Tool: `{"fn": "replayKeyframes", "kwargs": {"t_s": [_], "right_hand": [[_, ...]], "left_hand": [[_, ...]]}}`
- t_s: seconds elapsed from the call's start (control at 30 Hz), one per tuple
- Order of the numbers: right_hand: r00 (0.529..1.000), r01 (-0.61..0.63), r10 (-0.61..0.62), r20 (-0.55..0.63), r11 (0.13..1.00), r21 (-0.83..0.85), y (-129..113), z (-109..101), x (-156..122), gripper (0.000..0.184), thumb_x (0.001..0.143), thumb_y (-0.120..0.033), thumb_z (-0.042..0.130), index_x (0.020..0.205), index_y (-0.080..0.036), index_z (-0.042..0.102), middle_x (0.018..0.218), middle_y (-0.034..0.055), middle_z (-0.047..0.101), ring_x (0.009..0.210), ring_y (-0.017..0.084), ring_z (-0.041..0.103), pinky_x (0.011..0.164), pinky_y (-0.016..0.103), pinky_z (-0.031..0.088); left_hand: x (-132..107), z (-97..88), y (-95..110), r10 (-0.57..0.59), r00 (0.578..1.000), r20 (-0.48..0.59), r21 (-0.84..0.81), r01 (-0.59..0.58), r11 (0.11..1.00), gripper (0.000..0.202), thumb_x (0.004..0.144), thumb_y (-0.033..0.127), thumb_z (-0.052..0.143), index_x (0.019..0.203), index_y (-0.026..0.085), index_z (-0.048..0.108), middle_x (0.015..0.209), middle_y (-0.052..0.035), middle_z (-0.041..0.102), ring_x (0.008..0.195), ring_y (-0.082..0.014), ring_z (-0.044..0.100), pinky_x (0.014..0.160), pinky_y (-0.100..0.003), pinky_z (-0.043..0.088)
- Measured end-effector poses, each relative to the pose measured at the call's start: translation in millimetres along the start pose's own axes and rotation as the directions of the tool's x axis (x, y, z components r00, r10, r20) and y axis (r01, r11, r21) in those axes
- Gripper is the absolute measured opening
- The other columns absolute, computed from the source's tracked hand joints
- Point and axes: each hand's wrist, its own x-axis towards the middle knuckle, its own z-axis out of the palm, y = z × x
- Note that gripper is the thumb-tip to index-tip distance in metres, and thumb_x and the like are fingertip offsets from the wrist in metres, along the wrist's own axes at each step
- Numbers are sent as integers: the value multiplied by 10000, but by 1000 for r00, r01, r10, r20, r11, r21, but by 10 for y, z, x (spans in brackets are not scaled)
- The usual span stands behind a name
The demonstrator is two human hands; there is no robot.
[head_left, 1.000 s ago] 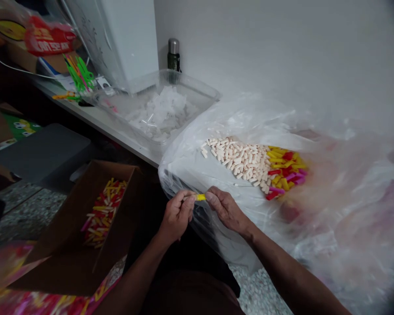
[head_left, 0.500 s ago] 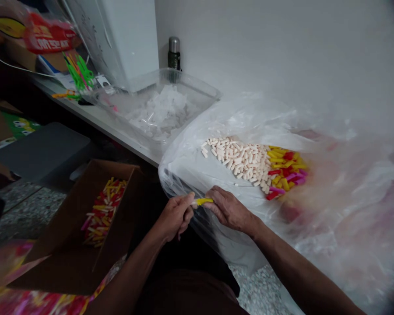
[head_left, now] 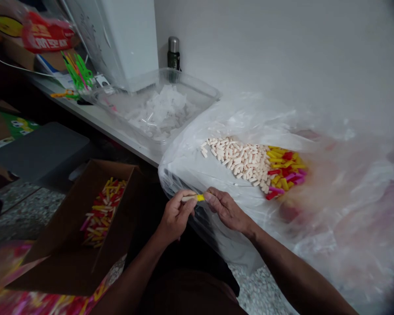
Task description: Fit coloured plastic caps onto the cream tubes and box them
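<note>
My left hand (head_left: 177, 214) pinches a short pale peg (head_left: 188, 198) between thumb and fingers. At the peg's right end is a small yellow tube (head_left: 200, 197), in line with it and touching. The thumb and fingers of my right hand (head_left: 226, 208) are closed on the yellow tube's other end. Both hands are just in front of the white plastic bag (head_left: 192, 166). On the bag lies a pile of similar pale pegs (head_left: 239, 158), with yellow, red and pink tubes (head_left: 286, 164) heaped against its right side.
A cardboard box (head_left: 57, 258) at lower left holds many coloured pieces (head_left: 105, 210). Behind the bag, a clear plastic tray (head_left: 202, 89) contains translucent white pieces (head_left: 166, 105). A dark flask (head_left: 174, 57) stands by the wall. Green scissors (head_left: 80, 72) and a grey stool (head_left: 46, 146) are at left.
My left hand has turned and shifted its fingers, so the pale peg now shows. My right fingers have slid over the yellow tube, and less of the yellow is visible.
</note>
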Motion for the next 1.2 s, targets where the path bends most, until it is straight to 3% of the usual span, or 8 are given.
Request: {"fn": "replayKeyframes", "kwargs": {"t_s": [0.17,0.33,0.57,0.77,0.9,1.0,1.1,1.2], "right_hand": [[998,54,-54,-27,999,7,24,21,-3,408,1118,-503,384,881,-208,536,742,-29,495,676,129,468,657,269,398],[950,281,-304,-65,929,-239,31,50,-1,279,1123,-405,397,1006,-213,563,880,34,578,779,171,548,716,301,453],[902,417,-424,77,814,-404,56,-13,34,224,1113,-375,416,1113,-213,570,977,95,628,884,221,579,797,353,519],[984,167,-176,-31,967,-190,-58,85,-21,352,1130,-452,355,936,-223,539,786,-2,548,699,151,527,680,290,431],[998,-19,22,-65,999,41,-46,174,-34,465,1095,-568,397,803,-220,498,667,-37,459,618,131,431,612,278,365],[990,-135,143,-10,953,270,9,193,-9,564,1062,-663,391,715,-222,445,587,-50,418,550,119,385,555,276,332],[989,-144,142,30,935,323,27,183,7,586,1056,-682,385,707,-216,458,575,-47,441,547,119,410,574,280,356],[998,-39,48,-41,981,189,-6,167,-7,537,1085,-613,387,750,-207,493,662,-29,490,628,125,446,643,280,388]], "left_hand": [[25,-11,28,-35,998,47,-41,37,998,265,1037,424,559,1072,178,653,630,49,559,569,-115,543,607,-244,458],[31,31,11,-184,978,100,-247,204,947,376,1012,542,569,865,196,563,556,76,476,431,-88,445,452,-216,404],[30,-46,26,-478,853,210,-268,520,811,531,935,699,581,784,190,569,467,102,368,334,-63,242,322,-201,241],[-31,22,-2,-125,992,19,-171,126,977,375,1018,511,571,837,183,591,581,62,473,493,-85,450,513,-217,412],[-70,42,-40,-3,997,-79,-52,-1,999,284,1043,434,543,976,185,660,631,42,538,573,-114,527,612,-245,456],[-71,-6,-20,57,997,-42,69,-54,996,268,1038,407,550,1102,187,690,809,-18,675,734,-152,640,720,-266,502],[-60,-51,9,85,996,23,105,-87,991,263,1044,384,545,1154,188,680,812,-18,681,727,-149,638,726,-265,500],[-44,-44,23,41,999,29,26,-41,999,252,1057,393,525,1111,186,658,663,34,579,600,-121,550,641,-249,470]]}}
